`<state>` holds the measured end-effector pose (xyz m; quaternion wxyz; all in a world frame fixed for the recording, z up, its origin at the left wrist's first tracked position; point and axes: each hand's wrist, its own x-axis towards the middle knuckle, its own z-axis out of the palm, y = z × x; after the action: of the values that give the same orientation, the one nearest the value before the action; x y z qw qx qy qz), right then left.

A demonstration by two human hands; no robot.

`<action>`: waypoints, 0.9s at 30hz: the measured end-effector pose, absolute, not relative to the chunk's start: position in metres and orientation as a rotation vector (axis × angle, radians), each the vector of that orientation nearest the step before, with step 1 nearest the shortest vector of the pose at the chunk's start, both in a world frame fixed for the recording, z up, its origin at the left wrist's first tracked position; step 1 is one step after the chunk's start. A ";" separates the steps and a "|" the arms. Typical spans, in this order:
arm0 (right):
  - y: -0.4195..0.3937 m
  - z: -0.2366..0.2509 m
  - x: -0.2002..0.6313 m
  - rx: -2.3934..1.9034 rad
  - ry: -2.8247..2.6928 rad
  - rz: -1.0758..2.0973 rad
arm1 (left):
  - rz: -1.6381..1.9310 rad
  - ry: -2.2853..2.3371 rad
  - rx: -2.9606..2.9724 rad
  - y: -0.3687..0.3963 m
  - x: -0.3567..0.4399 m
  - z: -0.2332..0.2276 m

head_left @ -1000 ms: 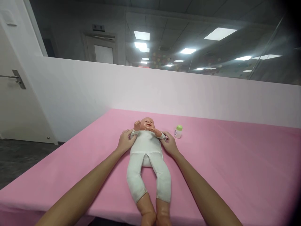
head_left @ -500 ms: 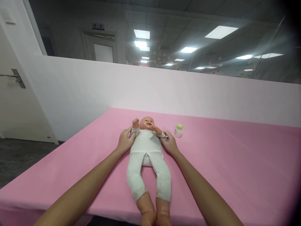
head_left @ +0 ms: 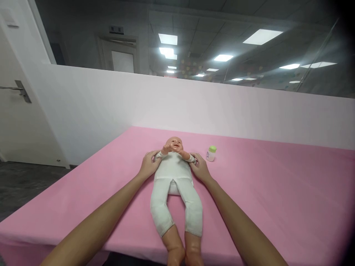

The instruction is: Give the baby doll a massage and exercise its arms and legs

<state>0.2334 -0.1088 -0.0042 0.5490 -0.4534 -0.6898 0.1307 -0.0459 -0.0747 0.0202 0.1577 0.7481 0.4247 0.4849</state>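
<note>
A baby doll (head_left: 173,166) with a white cloth body lies on its back, its head away from me and its feet at the table's near edge. My left hand (head_left: 149,162) is closed around the doll's arm on the left, near the elbow. On the other side my right hand (head_left: 200,167) grips the doll's other arm in the same way. Both doll forearms are bent inward over the chest, the plastic hands close together below the face. Some of my fingertips are hidden behind the doll's sleeves.
A small bottle (head_left: 211,153) with a green cap stands just beyond my right hand. The pink cloth-covered table (head_left: 263,192) meets a low white wall (head_left: 222,111) with glass above it. At the left is a door (head_left: 16,122) with a metal handle.
The doll's arm in my left hand has swung inward from pointing up, so its hand now lies over the chest. My right hand and the bottle have hardly moved.
</note>
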 end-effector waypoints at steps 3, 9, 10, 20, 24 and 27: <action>-0.109 -0.005 0.233 -1.095 -1.544 0.370 | 1.400 1.284 2.094 -0.075 -0.047 0.021; -0.107 -0.007 0.235 -1.065 -1.619 0.300 | 1.387 1.231 2.221 -0.074 -0.049 0.019; -0.107 -0.007 0.235 -1.063 -1.635 0.288 | 1.381 1.234 2.231 -0.074 -0.049 0.018; -0.104 -0.010 0.238 -1.083 -1.462 0.425 | 1.454 1.358 2.025 -0.070 -0.052 0.017; -0.105 -0.011 0.237 -1.058 -1.582 0.385 | 1.367 1.276 2.195 -0.069 -0.053 0.014; -0.105 -0.012 0.238 -1.090 -1.532 0.401 | 1.406 1.292 2.130 -0.068 -0.053 0.012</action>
<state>0.2379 -0.1050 -0.0119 0.5726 -0.4647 -0.6535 0.1709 -0.0534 -0.0678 0.0124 0.1402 0.7372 0.4471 0.4868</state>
